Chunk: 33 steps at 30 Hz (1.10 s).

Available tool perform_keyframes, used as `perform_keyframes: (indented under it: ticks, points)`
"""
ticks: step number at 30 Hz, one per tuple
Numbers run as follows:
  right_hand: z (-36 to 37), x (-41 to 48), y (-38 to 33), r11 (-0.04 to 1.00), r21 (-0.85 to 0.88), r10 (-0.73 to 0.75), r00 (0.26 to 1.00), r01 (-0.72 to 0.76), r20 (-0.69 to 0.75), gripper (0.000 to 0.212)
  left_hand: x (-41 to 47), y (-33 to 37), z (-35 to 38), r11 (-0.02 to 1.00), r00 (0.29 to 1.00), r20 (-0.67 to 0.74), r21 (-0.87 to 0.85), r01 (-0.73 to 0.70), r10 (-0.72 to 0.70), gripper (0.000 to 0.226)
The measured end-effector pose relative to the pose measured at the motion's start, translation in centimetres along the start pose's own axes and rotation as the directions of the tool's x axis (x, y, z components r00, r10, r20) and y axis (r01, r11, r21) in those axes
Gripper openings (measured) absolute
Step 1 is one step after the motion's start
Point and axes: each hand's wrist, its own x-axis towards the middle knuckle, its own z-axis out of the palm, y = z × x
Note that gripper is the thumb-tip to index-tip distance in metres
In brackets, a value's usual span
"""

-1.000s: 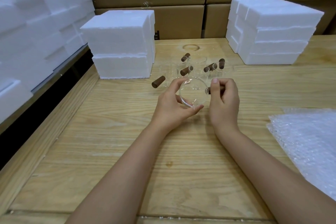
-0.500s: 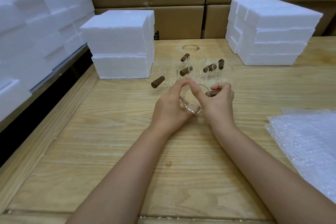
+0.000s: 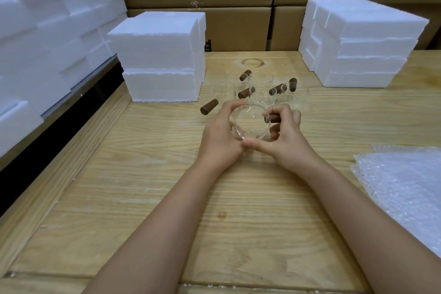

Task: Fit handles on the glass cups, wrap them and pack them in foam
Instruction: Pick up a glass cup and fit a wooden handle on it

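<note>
left hand (image 3: pixel 222 133) curls round tilted glass cup (image 3: pixel 250 124) over desk (image 3: pixel 167 198) centre, steadying it | right hand (image 3: pixel 284 136) pinches brown handle (image 3: pixel 274 118) at cup's 3 o'clock, likely seating it | joint hidden behind right hand | clear cups (image 3: pixel 260 88) at 12 o'clock hard to count | bubble wrap (image 3: pixel 405 186) at 4 o'clock, cut off

Head view, sole, wide-angle: worn above the near edge of the wooden table (image 3: pixel 148 198); faces forward and down along it; left hand (image 3: pixel 220 133) and right hand (image 3: pixel 285 141) close at centre; cardboard boxes (image 3: pixel 238 28) bound the far side; frame edges bowed.
</note>
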Motion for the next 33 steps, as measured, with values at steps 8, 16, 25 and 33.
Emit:
perform_keyframes:
  ticks: [8,16,25,33]
  points:
    - [-1.5,0.5,0.6,0.927,0.376,-0.055,0.993,0.013,0.102,0.029,0.4,-0.6,0.1,0.988,1.0,0.029,-0.151,0.013,-0.009,0.07]
    - [-1.3,0.8,0.6,0.919,0.393,0.005,1.0,-0.01,0.014,0.019,0.4,-1.1,0.3,0.99,0.998,0.054,-0.137,-0.003,0.011,0.072]
    - [-0.3,0.8,0.0,0.958,0.272,0.143,0.972,-0.088,-0.188,0.046,0.1,-0.5,0.6,0.993,0.991,0.066,0.019,-0.115,0.113,0.064]
    - [0.7,0.3,-0.7,0.991,-0.011,0.126,0.98,-0.13,-0.153,0.06,0.0,-0.7,0.6,0.987,0.993,0.062,0.125,-0.103,0.096,0.07]
